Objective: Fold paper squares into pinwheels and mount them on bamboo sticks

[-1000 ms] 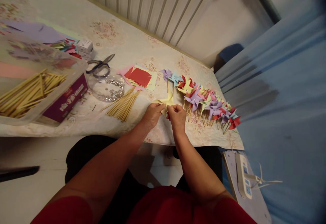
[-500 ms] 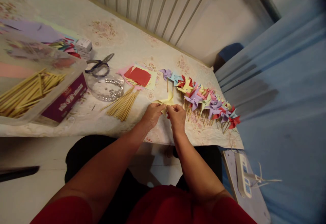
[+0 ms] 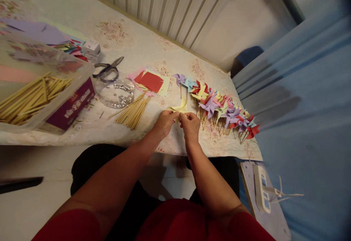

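Both hands meet over the near part of the table, pinching a yellow paper pinwheel (image 3: 181, 105) whose blades curl up beyond the fingers. My left hand (image 3: 164, 123) grips its left side, thumb and fingertips pressed together. My right hand (image 3: 190, 124) closes on the side nearest me; its fingertips almost touch those of the left. The pinwheel's centre is hidden by the fingers. To the left lies a fan of thin wooden sticks (image 3: 133, 112). Beyond it sits a stack of coloured paper squares (image 3: 149, 81), red on top. Many finished pinwheels (image 3: 210, 105) lie in rows to the right.
Left of the sticks are a clear round dish (image 3: 105, 96) with small shiny pieces and a pair of scissors (image 3: 107, 70). A clear plastic bin (image 3: 20, 127) of sticks takes up the far left. A power strip (image 3: 261, 188) rests on a stool at right.
The hands stay in nearly the same place with the pinwheel between them; the fingertips shift only slightly. The whole view has tilted a little.
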Action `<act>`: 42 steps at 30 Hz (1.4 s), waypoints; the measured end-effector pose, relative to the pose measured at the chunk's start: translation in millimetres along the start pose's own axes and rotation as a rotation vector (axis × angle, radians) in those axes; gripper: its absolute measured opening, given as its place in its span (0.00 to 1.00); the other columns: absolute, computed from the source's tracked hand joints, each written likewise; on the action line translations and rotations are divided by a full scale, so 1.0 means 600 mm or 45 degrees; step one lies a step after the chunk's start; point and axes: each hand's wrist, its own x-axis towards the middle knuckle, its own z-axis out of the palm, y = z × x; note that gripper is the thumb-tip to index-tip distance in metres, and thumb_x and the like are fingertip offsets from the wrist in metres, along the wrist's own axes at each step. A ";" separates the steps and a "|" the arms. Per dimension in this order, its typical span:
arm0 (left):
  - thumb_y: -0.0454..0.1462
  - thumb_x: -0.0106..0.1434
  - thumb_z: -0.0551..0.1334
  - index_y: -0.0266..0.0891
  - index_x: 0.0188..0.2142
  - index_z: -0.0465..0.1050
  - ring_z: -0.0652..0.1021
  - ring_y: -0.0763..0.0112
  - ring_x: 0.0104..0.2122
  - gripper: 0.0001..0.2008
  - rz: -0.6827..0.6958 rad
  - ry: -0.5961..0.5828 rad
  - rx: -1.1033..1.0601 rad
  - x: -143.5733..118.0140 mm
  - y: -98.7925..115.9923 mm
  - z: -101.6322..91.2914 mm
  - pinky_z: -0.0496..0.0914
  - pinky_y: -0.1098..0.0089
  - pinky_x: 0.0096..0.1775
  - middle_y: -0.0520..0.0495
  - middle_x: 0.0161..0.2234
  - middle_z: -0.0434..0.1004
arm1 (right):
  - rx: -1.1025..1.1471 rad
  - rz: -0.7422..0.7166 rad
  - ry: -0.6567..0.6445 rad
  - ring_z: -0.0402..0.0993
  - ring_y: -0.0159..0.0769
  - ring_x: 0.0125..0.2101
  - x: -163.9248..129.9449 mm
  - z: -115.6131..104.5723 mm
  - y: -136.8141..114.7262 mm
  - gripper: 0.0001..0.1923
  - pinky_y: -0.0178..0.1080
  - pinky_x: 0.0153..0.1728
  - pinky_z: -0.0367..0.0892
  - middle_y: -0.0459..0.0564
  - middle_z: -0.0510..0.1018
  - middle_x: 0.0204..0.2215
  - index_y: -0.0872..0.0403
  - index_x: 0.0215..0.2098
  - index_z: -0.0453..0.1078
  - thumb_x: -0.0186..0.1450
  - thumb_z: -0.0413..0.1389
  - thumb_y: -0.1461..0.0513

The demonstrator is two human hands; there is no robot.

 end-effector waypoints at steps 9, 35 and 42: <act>0.40 0.47 0.70 0.36 0.26 0.77 0.72 0.73 0.25 0.10 0.033 0.051 0.003 0.003 0.013 -0.006 0.64 0.72 0.31 0.49 0.23 0.75 | -0.103 -0.314 0.355 0.71 0.37 0.34 0.007 -0.044 -0.035 0.19 0.39 0.39 0.68 0.51 0.76 0.36 0.54 0.41 0.72 0.57 0.60 0.51; 0.39 0.46 0.70 0.37 0.25 0.73 0.69 0.74 0.24 0.10 0.018 0.031 0.094 -0.005 0.031 -0.005 0.60 0.71 0.30 0.53 0.22 0.72 | 0.065 0.101 -0.606 0.66 0.31 0.20 0.079 -0.026 -0.030 0.11 0.34 0.23 0.59 0.43 0.76 0.18 0.55 0.23 0.75 0.45 0.64 0.56; 0.36 0.50 0.68 0.37 0.24 0.71 0.67 0.75 0.22 0.07 0.004 0.138 0.078 -0.003 0.037 -0.013 0.58 0.72 0.26 0.52 0.20 0.71 | -0.140 -0.152 -0.304 0.66 0.33 0.22 0.102 -0.026 -0.080 0.16 0.35 0.24 0.59 0.46 0.75 0.21 0.56 0.27 0.75 0.48 0.65 0.51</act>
